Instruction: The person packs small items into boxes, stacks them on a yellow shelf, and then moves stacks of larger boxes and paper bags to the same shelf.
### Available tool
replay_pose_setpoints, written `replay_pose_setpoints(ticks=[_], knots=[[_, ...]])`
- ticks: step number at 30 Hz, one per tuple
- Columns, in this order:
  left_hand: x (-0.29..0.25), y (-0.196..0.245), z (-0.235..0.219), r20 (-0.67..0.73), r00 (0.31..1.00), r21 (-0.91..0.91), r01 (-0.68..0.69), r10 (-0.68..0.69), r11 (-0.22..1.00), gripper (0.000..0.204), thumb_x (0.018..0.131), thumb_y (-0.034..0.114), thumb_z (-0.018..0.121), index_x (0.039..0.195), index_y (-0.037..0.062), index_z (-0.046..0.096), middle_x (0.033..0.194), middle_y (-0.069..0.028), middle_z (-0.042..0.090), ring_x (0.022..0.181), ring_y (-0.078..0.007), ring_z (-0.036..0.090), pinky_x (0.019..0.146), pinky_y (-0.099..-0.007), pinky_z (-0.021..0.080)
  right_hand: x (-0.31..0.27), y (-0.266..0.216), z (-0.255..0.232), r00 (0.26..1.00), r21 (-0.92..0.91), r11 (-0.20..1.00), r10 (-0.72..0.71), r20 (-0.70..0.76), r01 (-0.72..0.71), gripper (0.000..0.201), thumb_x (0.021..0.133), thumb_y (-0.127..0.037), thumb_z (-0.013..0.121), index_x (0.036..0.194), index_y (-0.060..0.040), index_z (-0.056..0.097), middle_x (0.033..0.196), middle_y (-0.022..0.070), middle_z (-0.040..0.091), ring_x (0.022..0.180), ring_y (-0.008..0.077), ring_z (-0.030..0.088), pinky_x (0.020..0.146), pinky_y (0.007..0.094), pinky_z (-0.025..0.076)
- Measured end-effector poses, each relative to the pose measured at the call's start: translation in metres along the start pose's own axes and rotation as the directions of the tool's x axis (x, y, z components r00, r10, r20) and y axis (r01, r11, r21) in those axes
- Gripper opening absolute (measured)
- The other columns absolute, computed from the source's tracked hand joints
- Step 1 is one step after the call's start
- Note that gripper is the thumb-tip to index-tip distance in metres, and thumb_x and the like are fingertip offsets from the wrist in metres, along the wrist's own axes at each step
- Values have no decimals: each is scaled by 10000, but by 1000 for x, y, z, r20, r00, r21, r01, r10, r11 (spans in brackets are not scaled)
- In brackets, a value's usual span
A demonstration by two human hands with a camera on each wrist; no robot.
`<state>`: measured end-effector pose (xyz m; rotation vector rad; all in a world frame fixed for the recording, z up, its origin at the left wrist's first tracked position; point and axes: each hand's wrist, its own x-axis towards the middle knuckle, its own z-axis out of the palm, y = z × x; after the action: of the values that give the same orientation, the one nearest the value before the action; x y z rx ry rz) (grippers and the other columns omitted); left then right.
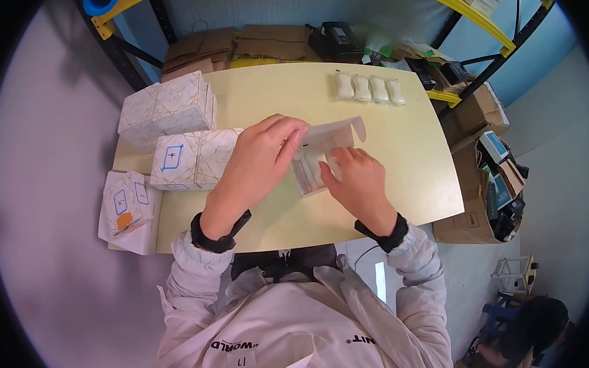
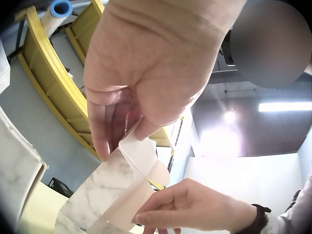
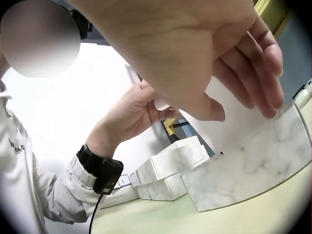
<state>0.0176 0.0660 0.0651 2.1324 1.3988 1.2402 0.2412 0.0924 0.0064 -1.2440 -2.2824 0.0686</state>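
A small white marble-patterned box (image 1: 301,177) lies on the table with its lid raised toward the back. My left hand (image 1: 257,162) pinches the lid at its left corner; the left wrist view shows thumb and fingers on either side of the lid's edge (image 2: 127,146). Over the box's right side hovers my right hand (image 1: 361,180), its thumb apart from loosely bent fingers. In the right wrist view its fingertips (image 3: 270,109) come right to the upper edge of the marbled wall (image 3: 253,161). Part of the inside is hidden behind the hands.
Closed marble-patterned boxes (image 1: 173,160) stand at the left, some with blue marks. Several white wrapped pieces (image 1: 361,88) line up at the back right. Flattened cardboard (image 1: 270,42) lies behind the table, and a filled carton (image 1: 472,208) stands to the right. Another person (image 1: 538,324) is at lower right.
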Motion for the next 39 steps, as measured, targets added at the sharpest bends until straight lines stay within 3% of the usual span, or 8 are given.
replay_pose_setpoints(ticks=[8, 10, 16, 19, 27, 29, 32, 39], knots=[[-1, 0, 1, 14, 1000, 2, 22, -22, 1000, 194, 1082, 125, 663, 1176, -26, 739, 1018, -159, 742, 862, -290, 721, 770, -366, 570, -4, 22, -40, 992, 51, 993, 113, -56, -110, 202, 909, -238, 805, 952, -75, 695, 719, 81, 709, 595, 304, 694, 543, 428, 523], [-4, 4, 2, 28, 998, 5, 49, -49, 999, 211, 1080, 141, 672, 1194, -26, 732, 1051, -161, 739, 888, -300, 721, 788, -371, 570, 1, 25, -46, 965, 69, 963, 262, -8, -260, 269, 912, -239, 821, 1080, -74, 692, 799, 86, 730, 646, 282, 713, 571, 411, 537], [-14, 23, 0, 131, 974, 66, 175, -183, 982, 349, 1057, 246, 725, 1291, -10, 697, 1192, -173, 719, 1003, -346, 722, 868, -403, 573, 4, 30, -51, 988, 465, 872, 128, 81, -151, 554, 914, -163, 823, 1428, -72, 635, 1063, 163, 721, 794, 269, 727, 711, 383, 584], [-21, 28, 1, 195, 953, 106, 216, -233, 971, 430, 1045, 291, 742, 1344, -8, 665, 1255, -184, 705, 1063, -371, 720, 914, -428, 576, 4, 31, -51, 987, 486, 862, 93, 133, -146, 587, 910, -87, 790, 1473, -86, 624, 1069, 165, 717, 821, 272, 728, 754, 381, 591], [-59, 15, 31, 187, 977, 159, 70, -99, 985, 645, 1039, 371, 742, 1432, -90, 521, 1496, -343, 549, 1118, -493, 692, 992, -494, 579, -6, 40, -48, 973, 494, 859, 25, 228, -138, 597, 837, 49, 759, 1411, -96, 679, 1138, 151, 724, 927, 294, 747, 746, 379, 640], [-67, 15, 37, 230, 964, 191, 88, -132, 978, 668, 1038, 364, 742, 1455, -101, 503, 1558, -424, 457, 1157, -512, 680, 1018, -492, 574, -11, 46, -43, 973, 485, 868, -9, 231, -107, 594, 824, 58, 765, 1391, -102, 695, 1160, 149, 725, 954, 302, 753, 742, 380, 647], [-76, 18, 45, 244, 951, 184, 147, -190, 972, 663, 1027, 359, 767, 1454, -87, 524, 1595, -427, 422, 1305, -531, 628, 1052, -498, 558, -18, 50, -38, 971, 465, 882, -42, 237, -76, 585, 802, 74, 767, 1356, -108, 721, 1201, 151, 730, 1002, 319, 758, 767, 375, 650], [-84, 19, 55, 221, 933, 195, 244, -284, 950, 698, 1016, 324, 777, 1481, -112, 494, 1552, -451, 457, 1199, -545, 672, 1005, -506, 577, -29, 52, -33, 939, 528, 834, -37, 342, -160, 662, 792, 101, 749, 1428, -73, 689, 1319, 189, 727, 1079, 344, 754, 929, 404, 644]])
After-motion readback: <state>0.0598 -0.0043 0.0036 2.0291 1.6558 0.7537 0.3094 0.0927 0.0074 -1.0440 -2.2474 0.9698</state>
